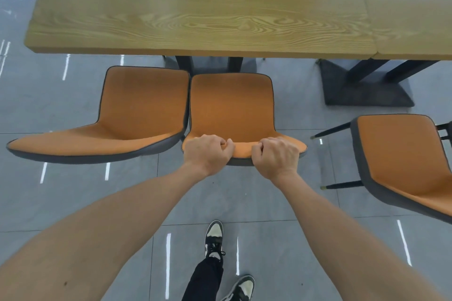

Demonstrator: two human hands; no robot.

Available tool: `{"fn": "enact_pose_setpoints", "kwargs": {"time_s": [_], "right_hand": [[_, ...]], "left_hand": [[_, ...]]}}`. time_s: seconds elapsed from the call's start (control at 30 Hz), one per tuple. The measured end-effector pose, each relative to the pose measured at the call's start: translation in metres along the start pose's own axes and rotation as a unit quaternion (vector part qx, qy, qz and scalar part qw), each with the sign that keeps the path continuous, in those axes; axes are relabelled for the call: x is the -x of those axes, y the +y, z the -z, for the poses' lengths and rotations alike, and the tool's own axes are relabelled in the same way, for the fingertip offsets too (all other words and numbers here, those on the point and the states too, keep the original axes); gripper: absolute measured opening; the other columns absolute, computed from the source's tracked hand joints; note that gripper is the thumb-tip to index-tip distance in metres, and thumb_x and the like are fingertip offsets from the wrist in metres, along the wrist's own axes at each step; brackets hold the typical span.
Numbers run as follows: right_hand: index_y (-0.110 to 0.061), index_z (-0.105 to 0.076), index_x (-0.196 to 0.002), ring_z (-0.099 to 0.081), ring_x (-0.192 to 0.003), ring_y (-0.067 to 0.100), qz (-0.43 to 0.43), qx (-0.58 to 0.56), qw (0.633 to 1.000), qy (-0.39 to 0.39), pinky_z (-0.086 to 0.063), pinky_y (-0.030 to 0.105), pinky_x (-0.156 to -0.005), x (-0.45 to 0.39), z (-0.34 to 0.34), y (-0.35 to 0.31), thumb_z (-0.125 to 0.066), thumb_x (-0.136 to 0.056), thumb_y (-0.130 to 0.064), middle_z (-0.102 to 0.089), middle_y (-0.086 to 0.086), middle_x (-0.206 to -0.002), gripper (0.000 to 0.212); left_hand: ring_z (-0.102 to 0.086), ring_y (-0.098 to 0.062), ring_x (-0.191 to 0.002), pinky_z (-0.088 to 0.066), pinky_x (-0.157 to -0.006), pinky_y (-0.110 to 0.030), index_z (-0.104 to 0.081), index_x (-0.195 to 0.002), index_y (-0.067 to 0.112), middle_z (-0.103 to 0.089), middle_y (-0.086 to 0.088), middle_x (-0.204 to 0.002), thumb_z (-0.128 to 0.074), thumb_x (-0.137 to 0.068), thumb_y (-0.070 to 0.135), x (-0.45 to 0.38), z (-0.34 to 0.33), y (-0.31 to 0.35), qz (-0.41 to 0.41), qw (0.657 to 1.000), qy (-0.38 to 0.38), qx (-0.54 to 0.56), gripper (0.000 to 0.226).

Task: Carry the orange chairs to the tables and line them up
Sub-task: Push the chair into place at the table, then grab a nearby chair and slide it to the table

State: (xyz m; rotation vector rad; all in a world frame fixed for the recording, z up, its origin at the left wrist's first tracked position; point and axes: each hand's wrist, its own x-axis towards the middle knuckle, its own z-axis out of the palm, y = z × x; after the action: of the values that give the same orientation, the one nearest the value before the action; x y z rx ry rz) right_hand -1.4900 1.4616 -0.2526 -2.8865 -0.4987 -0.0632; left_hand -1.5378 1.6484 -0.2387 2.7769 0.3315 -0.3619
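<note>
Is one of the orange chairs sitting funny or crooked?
Yes. The chair on the right sits back from the tables and is turned at an angle. The left chair and the middle chair, gripped by the left hand and right hand, stand side by side facing the table edge.

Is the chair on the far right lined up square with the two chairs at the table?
No: the right chair stands turned at an angle and apart, while the left chair and middle chair sit side by side.
</note>
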Motion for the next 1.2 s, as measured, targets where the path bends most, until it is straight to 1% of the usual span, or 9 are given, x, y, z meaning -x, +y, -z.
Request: {"fn": "enact_pose_setpoints", "kwargs": {"time_s": [0.3, 0.43, 0.53, 0.63, 0.73, 0.8, 0.9, 1.0, 1.2], "right_hand": [[-0.017, -0.057, -0.051, -0.05, -0.055, 0.02, -0.004, 0.027, 0.998, -0.062, -0.026, 0.027, -0.05, -0.029, 0.005, 0.02, -0.033, -0.083, -0.034, -0.056, -0.005, -0.053, 0.043], [-0.023, -0.071, -0.079, -0.058, -0.083, 0.018, -0.001, 0.007, 0.986, -0.167, -0.048, 0.036, -0.076, -0.029, 0.014, 0.023, -0.026, -0.087, -0.043, -0.069, -0.007, -0.082, 0.05], [-0.025, -0.072, -0.105, -0.055, -0.112, 0.02, 0.015, -0.046, 0.979, -0.199, -0.038, 0.037, -0.103, -0.019, 0.028, 0.032, -0.031, -0.096, -0.047, -0.07, -0.005, -0.113, 0.047], [-0.021, -0.06, -0.132, -0.04, -0.137, 0.021, 0.033, -0.061, 0.981, -0.18, -0.02, 0.039, -0.117, 0.005, 0.044, 0.043, -0.035, -0.102, -0.045, -0.057, -0.001, -0.142, 0.045], [-0.021, -0.035, -0.154, -0.017, -0.151, 0.018, 0.067, -0.065, 0.977, -0.194, -0.012, 0.043, -0.123, 0.035, 0.066, 0.068, -0.035, -0.104, -0.045, -0.029, -0.001, -0.163, 0.055], [-0.023, -0.03, -0.156, -0.015, -0.152, 0.018, 0.071, -0.07, 0.969, -0.225, -0.013, 0.045, -0.123, 0.051, 0.084, 0.088, -0.035, -0.104, -0.046, -0.022, -0.003, -0.165, 0.056], [-0.02, -0.048, -0.142, -0.039, -0.141, 0.025, 0.061, -0.036, 0.963, -0.26, -0.026, 0.043, -0.116, 0.073, 0.111, 0.132, -0.032, -0.104, -0.048, -0.045, 0.003, -0.151, 0.051], [-0.019, -0.049, -0.141, -0.042, -0.136, 0.027, 0.053, -0.008, 0.963, -0.264, -0.028, 0.043, -0.113, 0.1, 0.143, 0.198, -0.035, -0.103, -0.048, -0.048, 0.005, -0.146, 0.05], [-0.019, -0.055, -0.132, -0.048, -0.128, 0.029, 0.023, 0.025, 0.967, -0.254, -0.034, 0.049, -0.107, 0.146, 0.217, 0.34, -0.036, -0.1, -0.049, -0.056, 0.004, -0.129, 0.047]], "left_hand": [[-0.055, -0.012, -0.05, -0.045, -0.051, -0.029, -0.071, -0.064, 0.025, -0.059, 0.005, -0.051, -0.019, -0.091, 0.06, -0.026, -0.004, 0.013, -0.022, 1.0, 0.001, -0.016, 0.069], [-0.057, -0.018, -0.053, -0.047, -0.056, -0.032, -0.067, -0.06, 0.021, -0.058, 0.002, -0.051, -0.022, -0.092, 0.057, -0.02, -0.001, 0.016, -0.005, 0.999, -0.028, -0.028, 0.066], [-0.058, -0.022, -0.059, -0.048, -0.059, -0.035, -0.061, -0.064, 0.021, -0.06, 0.002, -0.06, -0.025, -0.095, 0.05, -0.016, 0.002, 0.022, 0.008, 0.998, -0.054, -0.021, 0.055], [-0.056, -0.029, -0.074, -0.04, -0.066, -0.04, -0.054, -0.081, 0.019, -0.067, -0.005, -0.085, -0.022, -0.101, 0.035, -0.013, 0.003, 0.034, -0.009, 0.994, -0.097, -0.056, 0.041], [-0.06, -0.038, -0.102, -0.041, -0.093, -0.053, -0.06, -0.112, 0.017, -0.067, -0.012, -0.114, -0.004, -0.098, 0.056, -0.002, 0.001, 0.065, 0.02, 0.989, -0.097, -0.106, 0.069], [-0.054, -0.043, -0.118, -0.031, -0.106, -0.06, -0.058, -0.123, 0.013, -0.061, -0.018, -0.127, -0.009, -0.099, 0.065, 0.011, -0.002, 0.1, 0.041, 0.987, -0.093, -0.126, 0.075], [-0.037, -0.05, -0.136, -0.022, -0.114, -0.064, -0.044, -0.143, 0.005, -0.045, -0.028, -0.146, -0.011, -0.098, 0.071, 0.035, -0.005, 0.161, 0.048, 0.986, -0.085, -0.137, 0.086], [-0.024, -0.05, -0.144, -0.02, -0.118, -0.06, -0.032, -0.153, 0.006, -0.028, -0.032, -0.157, -0.015, -0.099, 0.069, 0.054, -0.013, 0.221, 0.039, 0.992, -0.088, -0.087, 0.085], [-0.051, -0.034, -0.129, -0.033, -0.111, -0.054, -0.055, -0.132, 0.012, -0.058, -0.013, -0.135, -0.024, -0.103, 0.061, 0.095, -0.04, 0.376, -0.048, 0.994, -0.084, -0.046, 0.065]]}}
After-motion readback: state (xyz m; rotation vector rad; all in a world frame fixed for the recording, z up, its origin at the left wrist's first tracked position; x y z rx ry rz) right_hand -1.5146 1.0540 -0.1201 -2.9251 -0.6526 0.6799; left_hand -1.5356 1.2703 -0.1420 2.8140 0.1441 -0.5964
